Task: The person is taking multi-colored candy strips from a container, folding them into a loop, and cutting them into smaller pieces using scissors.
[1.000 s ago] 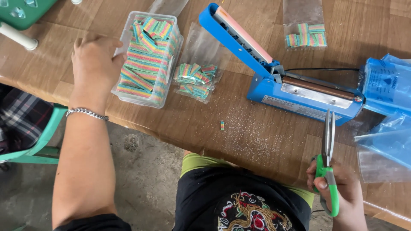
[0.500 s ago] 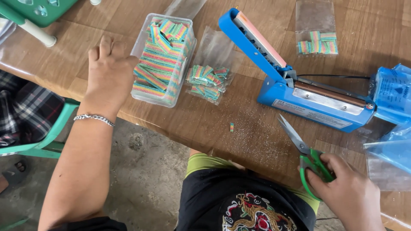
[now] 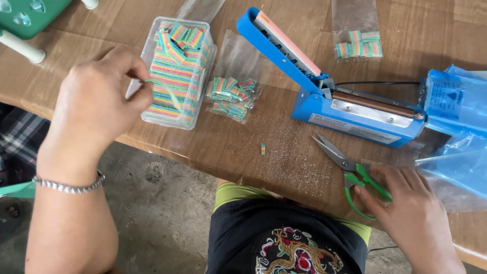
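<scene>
Head view: the left hand (image 3: 99, 104), a metal chain bracelet (image 3: 66, 185) at its wrist, hovers over the near left edge of the wooden table (image 3: 243, 152) with thumb and forefinger pinched narrow on a thin rainbow-striped candy strip (image 3: 152, 82). The strip's far end reaches the open clear plastic tub (image 3: 205, 66), a rectangular, thin-walled container packed with flat, ribbed sour-belt strips in red, yellow, green and blue bands. Just to the right of the tub lies a small clear bag (image 3: 233, 91), glossy and crinkled, holding short cut pieces of the same candy. A second such bag (image 3: 357, 43) lies near the far edge, well apart. One stray cut piece (image 3: 263, 149) lies on bare wood near the front edge, amid a dusting of sugar grains. The blue impulse heat sealer (image 3: 355, 114) sits right of centre, its hinged arm raised and showing a pale sealing strip. The right hand (image 3: 411, 208) rests at the near right edge, fingers curled over the green plastic handles of the scissors (image 3: 350, 167), whose steel blades stand parted and lie flat on the table. Blue plastic film bags (image 3: 456, 132) crowd the right edge. A green plastic stool (image 3: 25, 15) with white legs occupies the far left corner.
</scene>
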